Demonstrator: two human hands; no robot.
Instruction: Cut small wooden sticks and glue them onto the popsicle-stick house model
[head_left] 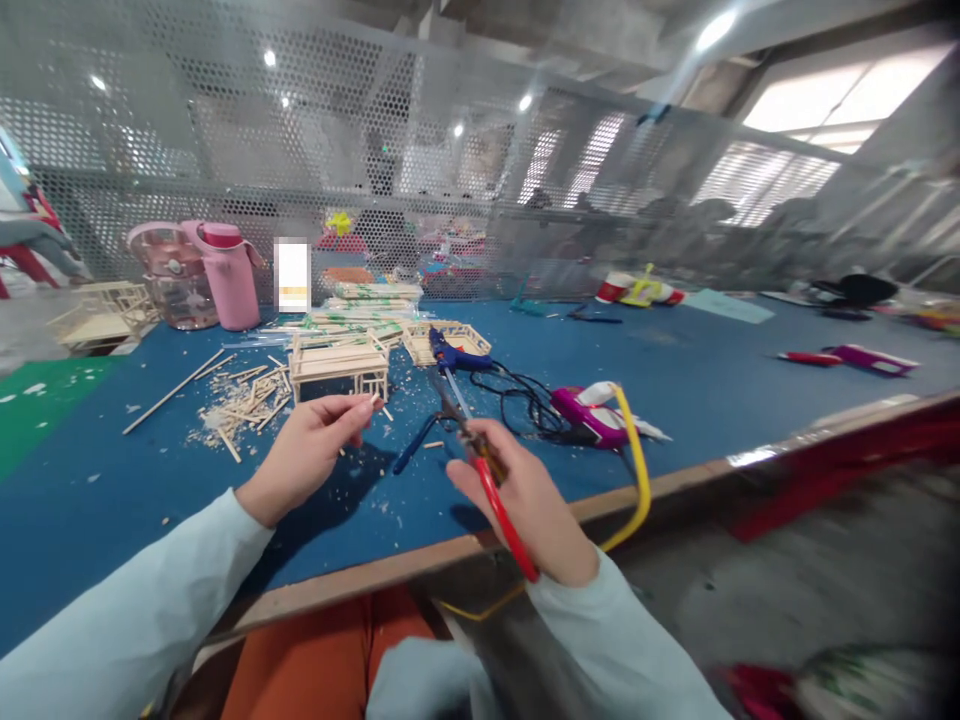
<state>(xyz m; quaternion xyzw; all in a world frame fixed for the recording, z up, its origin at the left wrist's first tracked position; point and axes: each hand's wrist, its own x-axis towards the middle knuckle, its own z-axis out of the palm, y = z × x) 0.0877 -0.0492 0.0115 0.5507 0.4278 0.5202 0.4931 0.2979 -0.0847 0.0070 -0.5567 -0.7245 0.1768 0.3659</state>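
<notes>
My left hand (319, 445) is raised over the blue table with thumb and forefinger pinched on a small pale wooden stick piece (375, 399). In my right hand (529, 495) is a pair of red-handled pliers (493, 490), its dark jaws pointing away from me. Just beyond my left hand stands a small model bed frame (337, 368) built from wooden sticks. A blue glue gun (465, 357) with a clear glue stick lies beyond the pliers, resting by a stick-built tray (412, 345). Near my right hand is a dark blue-handled tool (415, 445), partly hidden.
Cut sticks and crumbs (251, 405) lie at the left, below a pink bottle (229, 280) and a clear jug (176, 285). Bagged sticks (367, 310) are stacked behind. A purple device (592, 415) with a yellow cord (637, 470) sits right. Perforated metal panels (300, 150) border the back.
</notes>
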